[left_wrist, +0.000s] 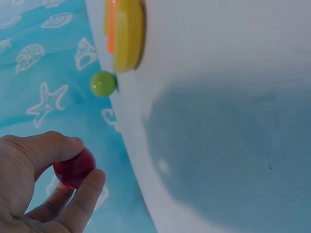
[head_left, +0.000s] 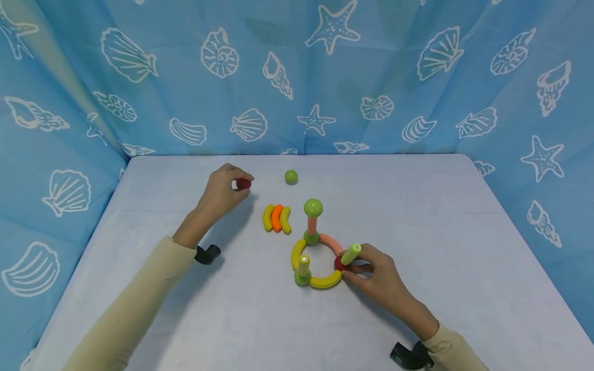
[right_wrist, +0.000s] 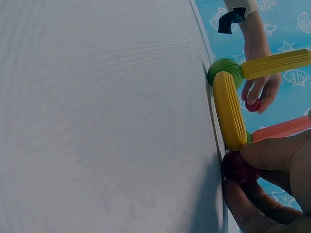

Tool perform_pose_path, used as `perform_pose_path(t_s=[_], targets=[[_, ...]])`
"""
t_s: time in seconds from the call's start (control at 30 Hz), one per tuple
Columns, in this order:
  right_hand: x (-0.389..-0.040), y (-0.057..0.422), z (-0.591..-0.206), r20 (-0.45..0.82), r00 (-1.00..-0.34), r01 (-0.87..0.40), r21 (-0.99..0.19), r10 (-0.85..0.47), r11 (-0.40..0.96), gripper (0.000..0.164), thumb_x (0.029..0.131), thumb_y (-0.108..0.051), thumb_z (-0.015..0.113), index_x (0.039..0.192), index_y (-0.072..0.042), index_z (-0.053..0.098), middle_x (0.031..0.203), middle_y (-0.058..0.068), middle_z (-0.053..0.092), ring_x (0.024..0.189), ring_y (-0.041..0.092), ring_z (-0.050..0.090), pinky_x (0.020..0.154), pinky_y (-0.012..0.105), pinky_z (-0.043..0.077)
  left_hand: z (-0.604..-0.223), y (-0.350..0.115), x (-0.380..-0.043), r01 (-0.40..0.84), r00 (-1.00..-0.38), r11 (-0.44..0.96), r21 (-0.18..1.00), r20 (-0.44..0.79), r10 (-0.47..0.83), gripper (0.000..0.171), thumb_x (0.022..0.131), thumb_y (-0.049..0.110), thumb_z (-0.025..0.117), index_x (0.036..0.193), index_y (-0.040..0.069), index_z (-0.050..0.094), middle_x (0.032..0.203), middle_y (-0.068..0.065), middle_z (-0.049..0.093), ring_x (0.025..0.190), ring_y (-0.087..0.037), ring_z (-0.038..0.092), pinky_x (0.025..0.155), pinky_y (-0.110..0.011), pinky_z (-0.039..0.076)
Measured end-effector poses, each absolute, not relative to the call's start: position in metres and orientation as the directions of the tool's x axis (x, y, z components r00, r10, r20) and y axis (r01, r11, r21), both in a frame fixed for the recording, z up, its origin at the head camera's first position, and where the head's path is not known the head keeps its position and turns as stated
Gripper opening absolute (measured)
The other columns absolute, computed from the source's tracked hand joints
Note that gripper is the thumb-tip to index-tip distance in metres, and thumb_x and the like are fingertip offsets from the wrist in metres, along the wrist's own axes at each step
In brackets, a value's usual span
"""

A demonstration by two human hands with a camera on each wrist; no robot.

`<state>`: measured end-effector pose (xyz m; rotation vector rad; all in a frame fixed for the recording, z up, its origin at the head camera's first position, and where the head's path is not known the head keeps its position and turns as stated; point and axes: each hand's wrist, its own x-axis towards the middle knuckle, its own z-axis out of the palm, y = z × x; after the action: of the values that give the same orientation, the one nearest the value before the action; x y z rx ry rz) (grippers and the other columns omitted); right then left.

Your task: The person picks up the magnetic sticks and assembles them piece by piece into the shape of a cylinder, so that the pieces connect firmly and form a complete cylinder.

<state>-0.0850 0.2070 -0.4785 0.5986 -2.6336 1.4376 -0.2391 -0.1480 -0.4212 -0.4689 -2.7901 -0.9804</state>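
Above the left part of the table, my left hand [head_left: 223,189] pinches a dark red ball [left_wrist: 74,168] between thumb and fingers. My right hand [head_left: 385,281] grips another dark red ball [right_wrist: 237,167] at the right corner of a ring built of balls and curved rods. That ring has two yellow curved rods [head_left: 326,281], a pink curved rod [head_left: 331,243] and two green corner balls [head_left: 302,278]. From the corners rise a yellow-green rod [head_left: 351,254], a yellow rod [head_left: 303,265] and a pink rod [head_left: 312,225], the last topped by a green ball [head_left: 313,207].
Three loose curved pieces, two yellow and one orange [head_left: 276,218], lie side by side left of the ring. A loose green ball [head_left: 291,177] sits near the far edge of the white table [head_left: 445,206]. Behind hangs a blue shell-print curtain [head_left: 278,41].
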Motion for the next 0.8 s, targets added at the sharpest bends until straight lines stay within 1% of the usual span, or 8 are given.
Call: perform_pose_path(t_s=[0.17, 0.37, 0.57, 0.8], targets=[[-0.085, 0.207, -0.48, 0.271, -0.914, -0.392, -0.782, -0.302, 0.484, 0.04, 0.074, 0.008, 0.084, 0.103, -0.013, 0.067, 0.102, -0.002, 0.064, 0.094, 0.016, 0.068, 0.071, 0.025, 0.059, -0.417, -0.153, -0.224, 0.362, -0.931, 0.708, 0.607, 0.267, 0.248, 0.021, 0.087, 0.001, 0.074, 0.108, 0.003, 0.075, 0.111, -0.014, 0.06, 0.101, -0.03, 0.056, 0.084, -0.043, 0.057], [-0.085, 0.207, -0.48, 0.269, -0.914, -0.39, -0.785, -0.303, 0.481, 0.04, 0.074, 0.008, 0.084, 0.103, -0.014, 0.068, 0.102, -0.003, 0.064, 0.095, 0.017, 0.068, 0.072, 0.025, 0.059, -0.412, -0.156, -0.207, 0.389, -0.92, 0.667, 0.635, 0.3, 0.252, 0.022, 0.086, -0.001, 0.075, 0.107, 0.003, 0.075, 0.111, -0.013, 0.06, 0.1, -0.028, 0.058, 0.082, -0.041, 0.059], [-0.085, 0.207, -0.479, 0.267, -0.916, -0.387, -0.784, -0.3, 0.485, 0.039, 0.074, 0.008, 0.084, 0.104, -0.012, 0.068, 0.103, -0.001, 0.064, 0.096, 0.018, 0.069, 0.072, 0.025, 0.058, -0.406, -0.153, -0.191, 0.381, -0.924, 0.65, 0.658, 0.289, 0.249, 0.025, 0.084, -0.002, 0.077, 0.108, 0.005, 0.075, 0.113, -0.012, 0.059, 0.103, -0.027, 0.058, 0.082, -0.042, 0.059], [-0.085, 0.207, -0.479, 0.27, -0.914, -0.391, -0.787, -0.303, 0.477, 0.039, 0.074, 0.009, 0.083, 0.104, -0.012, 0.068, 0.103, -0.001, 0.064, 0.096, 0.018, 0.068, 0.072, 0.025, 0.058, -0.401, -0.152, -0.175, 0.383, -0.923, 0.66, 0.646, 0.29, 0.251, 0.028, 0.083, -0.001, 0.079, 0.11, 0.007, 0.074, 0.114, -0.011, 0.059, 0.103, -0.027, 0.059, 0.08, -0.042, 0.059]])
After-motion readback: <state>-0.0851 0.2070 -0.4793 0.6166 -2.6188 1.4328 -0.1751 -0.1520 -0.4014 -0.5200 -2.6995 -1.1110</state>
